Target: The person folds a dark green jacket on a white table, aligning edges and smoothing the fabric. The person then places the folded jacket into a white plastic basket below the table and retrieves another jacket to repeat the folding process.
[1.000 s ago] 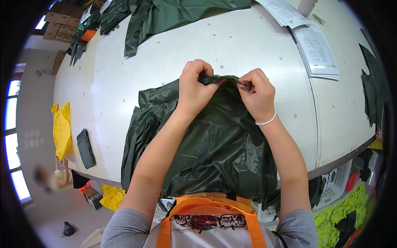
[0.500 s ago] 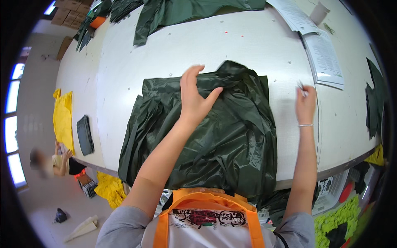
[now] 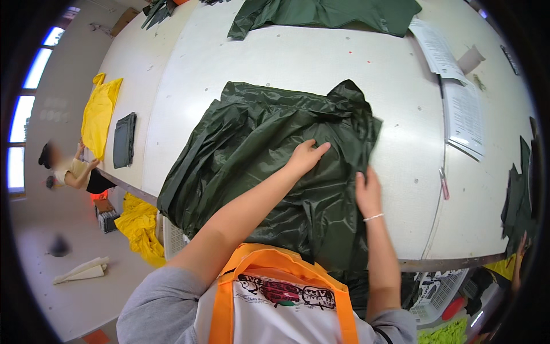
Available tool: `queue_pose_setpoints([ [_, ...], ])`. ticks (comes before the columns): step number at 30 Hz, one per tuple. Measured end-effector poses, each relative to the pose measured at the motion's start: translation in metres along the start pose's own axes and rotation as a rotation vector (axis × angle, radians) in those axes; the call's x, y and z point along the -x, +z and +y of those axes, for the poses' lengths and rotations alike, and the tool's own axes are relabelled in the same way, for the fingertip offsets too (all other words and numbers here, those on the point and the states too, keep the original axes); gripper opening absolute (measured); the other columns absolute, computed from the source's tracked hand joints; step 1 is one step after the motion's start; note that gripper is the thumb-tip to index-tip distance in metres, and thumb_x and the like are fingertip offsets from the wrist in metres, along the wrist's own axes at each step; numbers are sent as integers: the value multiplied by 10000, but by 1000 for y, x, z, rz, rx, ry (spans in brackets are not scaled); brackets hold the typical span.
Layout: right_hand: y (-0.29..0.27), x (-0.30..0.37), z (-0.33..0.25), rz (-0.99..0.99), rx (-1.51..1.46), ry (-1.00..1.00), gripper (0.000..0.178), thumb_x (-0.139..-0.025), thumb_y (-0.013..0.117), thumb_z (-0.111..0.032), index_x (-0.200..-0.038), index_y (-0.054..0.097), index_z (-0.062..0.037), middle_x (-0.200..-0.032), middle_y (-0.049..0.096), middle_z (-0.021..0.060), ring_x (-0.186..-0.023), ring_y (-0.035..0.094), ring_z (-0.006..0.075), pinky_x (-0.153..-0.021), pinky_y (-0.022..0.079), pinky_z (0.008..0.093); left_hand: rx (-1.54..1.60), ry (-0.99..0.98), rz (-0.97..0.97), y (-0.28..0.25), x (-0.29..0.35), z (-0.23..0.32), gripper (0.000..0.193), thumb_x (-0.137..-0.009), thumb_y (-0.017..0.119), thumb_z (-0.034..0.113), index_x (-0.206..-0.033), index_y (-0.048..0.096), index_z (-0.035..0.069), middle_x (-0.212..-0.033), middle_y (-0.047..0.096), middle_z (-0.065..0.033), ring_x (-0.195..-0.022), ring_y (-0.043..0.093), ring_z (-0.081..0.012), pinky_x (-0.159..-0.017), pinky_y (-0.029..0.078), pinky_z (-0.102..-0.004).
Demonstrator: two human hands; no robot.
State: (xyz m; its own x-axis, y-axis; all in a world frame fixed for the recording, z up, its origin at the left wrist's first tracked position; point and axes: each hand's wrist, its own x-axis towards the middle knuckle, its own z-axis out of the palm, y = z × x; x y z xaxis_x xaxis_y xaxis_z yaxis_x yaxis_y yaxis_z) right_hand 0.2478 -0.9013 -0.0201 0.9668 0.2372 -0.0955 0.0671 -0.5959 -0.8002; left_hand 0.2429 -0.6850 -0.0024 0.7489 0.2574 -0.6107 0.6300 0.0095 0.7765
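A dark green, shiny garment (image 3: 269, 149) lies bunched and creased in front of me, its near side hanging over the table edge. My left hand (image 3: 308, 158) rests on the middle of it, thumb and fingers apart. At the garment's right side, my right hand (image 3: 368, 194) has its thumb and fingers closed on the edge; the fabric partly hides the grip. Small pink-handled thread snips (image 3: 444, 183) lie on the table to the right of that hand.
The white table (image 3: 195, 63) also bears green fabric (image 3: 326, 14) at the far side, printed sheets (image 3: 463, 117), a pale cup (image 3: 471, 59), a folded dark bundle (image 3: 124, 140) and a yellow garment (image 3: 101, 117). A person (image 3: 71, 169) stands at the left. White crates sit below.
My right hand has put down the snips and moved left to the garment's edge. My left hand has come down onto the fabric from its far edge. The view has shifted.
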Motion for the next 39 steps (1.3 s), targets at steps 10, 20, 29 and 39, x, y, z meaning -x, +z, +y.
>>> queue_pose_setpoints([
  [10,-15,45,-11,-282,-539,134,289,-940,534,-198,-1074,608,47,-1023,657,124,-902,614,168,-753,499,267,663,216,-218,-45,146,53,219,-895,572,126,-1047,623,-24,-901,648,-14,-809,586,-85,-741,463,-229],
  [20,77,103,-164,-312,-519,-693,286,-846,590,-44,-1132,574,-37,-1288,525,151,-1256,435,259,-1033,349,337,337,529,-1004,-140,374,45,265,-752,696,56,-987,623,-42,-906,656,-40,-810,581,-73,-746,464,-221],
  [29,-100,348,-185,153,-87,50,324,-841,602,-111,-1142,527,-19,-1293,501,190,-1272,421,279,-1030,351,346,560,1076,-1286,-134,460,-22,504,-679,633,50,-1146,451,-7,-969,581,-97,-895,558,-176,-803,438,-273],
  [39,-295,557,-294,745,587,213,457,-826,616,-199,-1199,447,3,-1320,464,210,-1289,395,290,-1043,333,351,-515,1499,-404,-121,471,-13,133,-770,568,109,-884,562,39,-871,650,-163,-812,644,-337,-635,527,-442],
])
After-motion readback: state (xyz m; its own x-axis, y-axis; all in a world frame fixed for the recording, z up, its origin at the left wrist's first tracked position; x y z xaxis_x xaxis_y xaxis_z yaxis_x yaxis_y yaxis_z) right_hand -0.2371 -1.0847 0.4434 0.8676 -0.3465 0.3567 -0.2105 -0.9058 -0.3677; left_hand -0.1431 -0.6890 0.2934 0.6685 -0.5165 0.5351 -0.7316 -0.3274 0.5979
